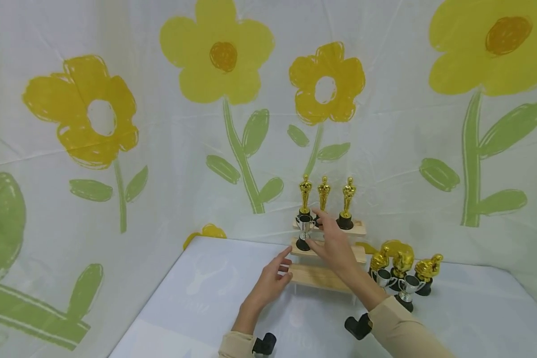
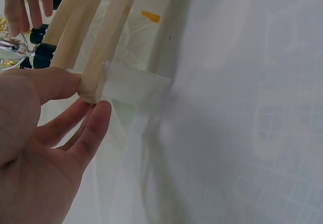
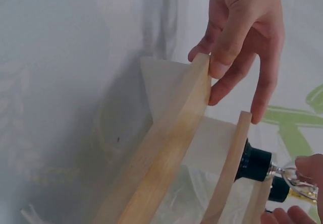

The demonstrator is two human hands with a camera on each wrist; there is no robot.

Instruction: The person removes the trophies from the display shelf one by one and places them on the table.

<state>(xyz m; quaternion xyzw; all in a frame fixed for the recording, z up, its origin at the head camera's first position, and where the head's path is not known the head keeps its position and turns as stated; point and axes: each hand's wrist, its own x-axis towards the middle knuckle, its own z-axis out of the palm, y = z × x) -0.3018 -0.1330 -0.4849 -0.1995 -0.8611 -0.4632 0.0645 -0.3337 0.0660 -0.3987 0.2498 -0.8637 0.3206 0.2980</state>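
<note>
A three-tier wooden display stand (image 1: 318,278) stands on the white table. My left hand (image 1: 270,281) holds the left end of its lowest board (image 2: 103,47), thumb on one face and fingers against the other. On the middle tier, near its left end, a small silver trophy cup (image 1: 304,223) is upright on a black base (image 3: 255,162). Close at its right is my right hand (image 1: 337,248), fingers extended and apart, the thumb by the cup; contact is unclear. Gold statuettes on black bases, a left one (image 1: 305,191), a middle one (image 1: 324,193) and a right one (image 1: 348,194), occupy the top tier.
Right of the stand, silver trophy cups (image 1: 410,284) and several gold trophies (image 1: 427,268) cluster on the tabletop (image 1: 470,308). A flower-printed white cloth (image 1: 385,139) hangs behind the table and at its left.
</note>
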